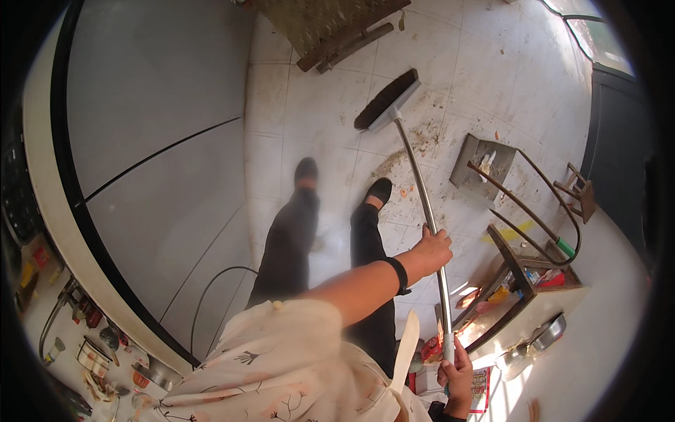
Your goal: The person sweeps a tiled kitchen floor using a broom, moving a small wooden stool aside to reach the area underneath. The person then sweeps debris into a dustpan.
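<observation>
A long-handled broom [416, 169] with a shiny metal pole slants across the view. Its head of dark bristles [387, 97] is at the tiled floor ahead of my feet. My left hand [431, 249] grips the pole about midway, a black band around that wrist. Lower in view, my right hand [456, 372] is closed around the pale grip at the pole's end. Brown crumbs and dirt [424, 132] lie scattered beside the broom head and below it. To the right rests a metal dustpan [461, 163] with debris and a whitish scrap [486, 164] in it.
A low wooden-framed seat [343, 31] stands at the top. Right of me are a small wooden stool [582, 198], a cabinet [553, 300] with packets, and metal bowls [548, 332]. A grey panelled front [158, 105] and a countertop holding kitchen items [95, 353] run along the left.
</observation>
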`<action>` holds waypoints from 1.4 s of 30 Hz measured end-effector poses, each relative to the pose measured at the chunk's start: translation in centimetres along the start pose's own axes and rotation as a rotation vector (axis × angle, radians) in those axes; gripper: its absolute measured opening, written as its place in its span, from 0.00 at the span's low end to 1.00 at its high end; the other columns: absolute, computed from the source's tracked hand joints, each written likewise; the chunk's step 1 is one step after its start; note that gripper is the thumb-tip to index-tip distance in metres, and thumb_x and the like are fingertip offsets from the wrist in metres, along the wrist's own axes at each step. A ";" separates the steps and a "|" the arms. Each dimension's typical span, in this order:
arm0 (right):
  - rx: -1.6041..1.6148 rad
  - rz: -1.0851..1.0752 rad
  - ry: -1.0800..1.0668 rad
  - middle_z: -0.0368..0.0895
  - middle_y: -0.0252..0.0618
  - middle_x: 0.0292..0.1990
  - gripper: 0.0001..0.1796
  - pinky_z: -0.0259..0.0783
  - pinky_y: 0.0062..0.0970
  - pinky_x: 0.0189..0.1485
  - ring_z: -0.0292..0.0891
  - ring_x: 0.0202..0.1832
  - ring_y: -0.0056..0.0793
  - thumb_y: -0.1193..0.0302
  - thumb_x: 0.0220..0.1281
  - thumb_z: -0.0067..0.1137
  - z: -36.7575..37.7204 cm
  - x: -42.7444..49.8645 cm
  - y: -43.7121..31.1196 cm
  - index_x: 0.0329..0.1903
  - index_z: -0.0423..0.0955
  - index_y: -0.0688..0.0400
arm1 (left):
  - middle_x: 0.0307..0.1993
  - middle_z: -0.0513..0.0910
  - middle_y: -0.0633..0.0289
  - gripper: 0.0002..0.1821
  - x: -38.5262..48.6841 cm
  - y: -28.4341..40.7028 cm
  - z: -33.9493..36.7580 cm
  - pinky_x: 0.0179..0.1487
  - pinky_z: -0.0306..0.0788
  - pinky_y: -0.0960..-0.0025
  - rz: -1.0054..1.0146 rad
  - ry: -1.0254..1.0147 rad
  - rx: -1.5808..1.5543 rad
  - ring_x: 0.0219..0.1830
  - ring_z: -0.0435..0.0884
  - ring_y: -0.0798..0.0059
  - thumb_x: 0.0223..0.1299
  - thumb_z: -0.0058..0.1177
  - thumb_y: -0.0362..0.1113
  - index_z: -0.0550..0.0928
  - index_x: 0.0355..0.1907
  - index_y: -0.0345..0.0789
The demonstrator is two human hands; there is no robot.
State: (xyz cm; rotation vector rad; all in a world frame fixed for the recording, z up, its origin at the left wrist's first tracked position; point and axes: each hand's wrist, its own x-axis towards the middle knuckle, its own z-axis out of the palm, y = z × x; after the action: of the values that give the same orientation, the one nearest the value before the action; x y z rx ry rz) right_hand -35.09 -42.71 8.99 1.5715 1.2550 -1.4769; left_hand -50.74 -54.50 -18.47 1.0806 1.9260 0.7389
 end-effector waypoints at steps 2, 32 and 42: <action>-0.023 -0.044 0.000 0.76 0.36 0.31 0.36 0.62 0.17 0.17 0.64 0.18 0.15 0.80 0.62 0.53 -0.1 0.5 1.7 0.73 0.55 0.57 | 0.49 0.74 0.58 0.12 0.8 -1.0 -2.6 0.54 0.66 0.44 0.077 0.112 -0.005 0.57 0.66 0.56 0.49 0.57 0.31 0.82 0.40 0.40; -0.534 -0.269 0.200 0.75 0.30 0.24 0.20 0.68 0.20 0.26 0.68 0.23 0.16 0.79 0.62 0.55 3.4 11.3 10.1 0.57 0.71 0.61 | 0.59 0.65 0.56 0.29 3.8 -33.6 -30.1 0.58 0.65 0.44 -0.813 0.670 0.554 0.60 0.65 0.50 0.51 0.61 0.30 0.72 0.58 0.45; -0.532 -0.246 0.352 0.69 0.26 0.22 0.15 0.61 0.19 0.25 0.64 0.23 0.14 0.77 0.65 0.54 4.4 11.9 7.2 0.54 0.74 0.62 | 0.54 0.68 0.60 0.25 -3.7 -33.7 -33.2 0.52 0.72 0.57 -0.813 0.869 0.245 0.56 0.72 0.59 0.45 0.59 0.23 0.77 0.50 0.42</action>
State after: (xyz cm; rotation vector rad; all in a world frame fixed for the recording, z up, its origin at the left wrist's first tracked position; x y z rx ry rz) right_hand -31.00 -46.67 -4.42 1.3750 1.9127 -0.8997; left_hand -91.81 -76.99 -26.21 -0.0413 2.9413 0.5237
